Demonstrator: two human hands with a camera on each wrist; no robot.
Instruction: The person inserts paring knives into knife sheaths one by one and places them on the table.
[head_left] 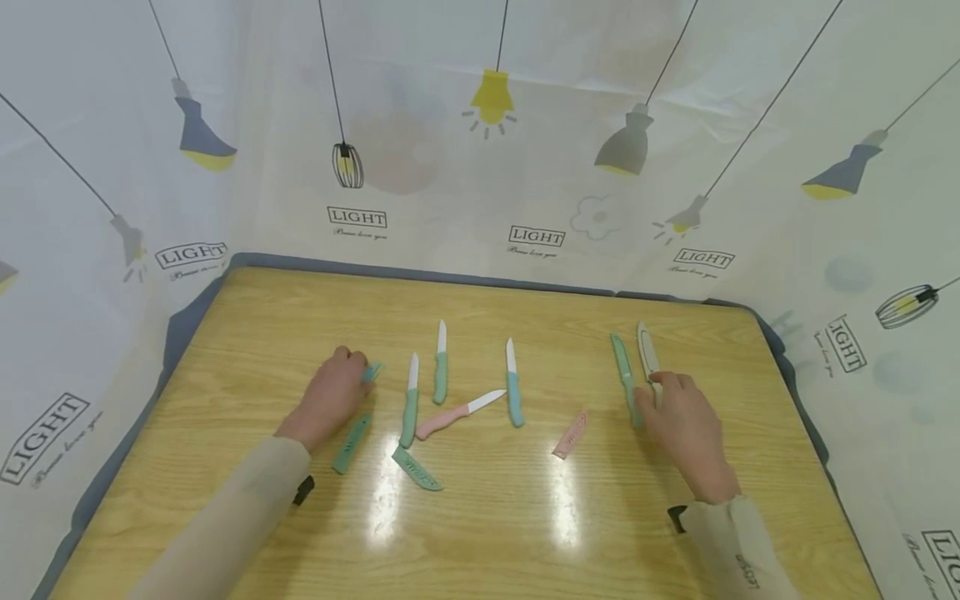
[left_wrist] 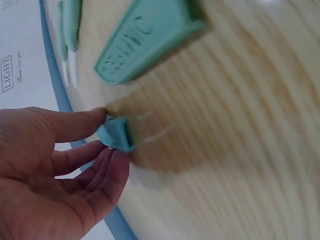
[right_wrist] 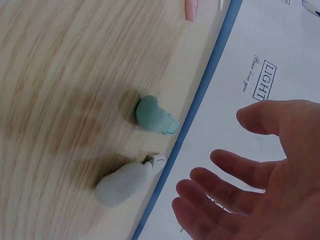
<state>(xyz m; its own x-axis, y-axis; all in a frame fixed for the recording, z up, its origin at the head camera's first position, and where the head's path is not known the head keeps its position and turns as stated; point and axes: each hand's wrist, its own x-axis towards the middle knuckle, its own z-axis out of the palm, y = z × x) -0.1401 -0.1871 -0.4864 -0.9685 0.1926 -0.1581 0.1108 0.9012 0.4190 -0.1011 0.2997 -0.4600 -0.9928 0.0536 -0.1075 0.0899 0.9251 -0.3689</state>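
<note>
In the head view my left hand (head_left: 330, 398) is at the left of the table, its thumb and fingers pinching a small blue knife sheath (head_left: 372, 372). The left wrist view shows this sheath end-on between the fingertips. Closest to that hand lies a green sheath (head_left: 352, 444) with cut-out lettering. On the right, my right hand (head_left: 686, 429) hovers with relaxed fingers by two sheathed knives, a green one (head_left: 622, 358) and a white one (head_left: 647, 346). In the right wrist view its fingers hold nothing, and both knife handles stand apart from them.
Mid-table lie bare-bladed knives: two green-handled (head_left: 409, 417) (head_left: 441, 379), a pink-handled one (head_left: 446, 421) set aslant, and a blue-handled one (head_left: 514, 400). Another green sheath (head_left: 417, 470) and a pink sheath (head_left: 572, 434) lie nearer. Lamp-printed sheeting (head_left: 450, 200) surrounds the wooden table (head_left: 480, 525).
</note>
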